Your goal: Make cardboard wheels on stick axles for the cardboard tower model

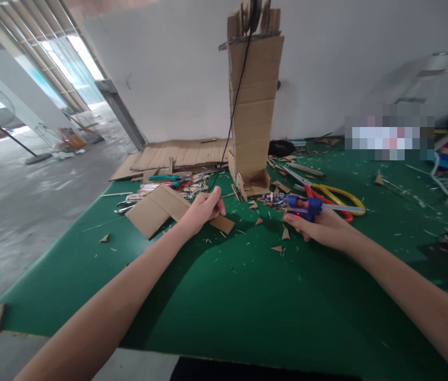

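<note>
My right hand (323, 227) is wrapped round a blue hot glue gun (305, 205), whose nozzle faces left. A translucent glue stick (343, 209) sticks out of its back, and a small red light glows on its body. My left hand (204, 211) is closed, fingers curled and thumb on top; what it holds, if anything, is hidden. Beside it lies a bent cardboard piece (154, 211), and a cardboard strip (224, 224) shows just past its fingers. Between and beyond my hands stands a tall cardboard column (253, 106) with a cardboard-walled base.
Scissors with red and yellow handles (341, 197) lie behind the glue gun. Teal-handled pliers (164, 178) and other tools lie at left. Cardboard scraps (277, 248) litter the green tabletop (232, 307). A black cable (236, 92) hangs down the column. Cardboard sheets (184, 153) lie by the wall.
</note>
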